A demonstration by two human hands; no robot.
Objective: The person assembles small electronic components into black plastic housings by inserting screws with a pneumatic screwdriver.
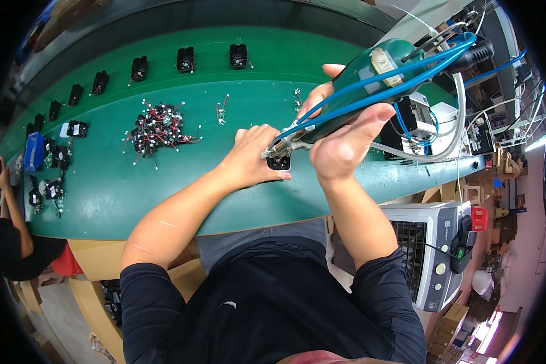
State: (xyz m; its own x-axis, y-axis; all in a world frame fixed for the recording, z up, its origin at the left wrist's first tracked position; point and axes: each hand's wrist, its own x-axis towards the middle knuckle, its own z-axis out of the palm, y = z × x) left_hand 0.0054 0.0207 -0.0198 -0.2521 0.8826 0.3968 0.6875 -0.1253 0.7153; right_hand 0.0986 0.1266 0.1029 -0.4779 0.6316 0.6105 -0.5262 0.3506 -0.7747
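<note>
My right hand (341,151) is wrapped round a green power screwdriver (355,76) with blue tubes along its body and a metal nozzle. The nozzle points down at a small black housing (279,162) on the green bench; whether it touches is unclear. My left hand (251,155) steadies that housing against the bench top, fingers beyond it and thumb along its near side. Left of my hands lies a heap of small dark parts with red and black wires (159,128). A loose wired piece (222,111) sits between the heap and my left hand.
Black housings (185,59) stand in a curved row along the far green strip (212,45). At the left are a blue bin (34,150), more parts and another person's arm (5,188). Cables and equipment (415,118) crowd the right; an air cooler (427,255) stands below the bench edge.
</note>
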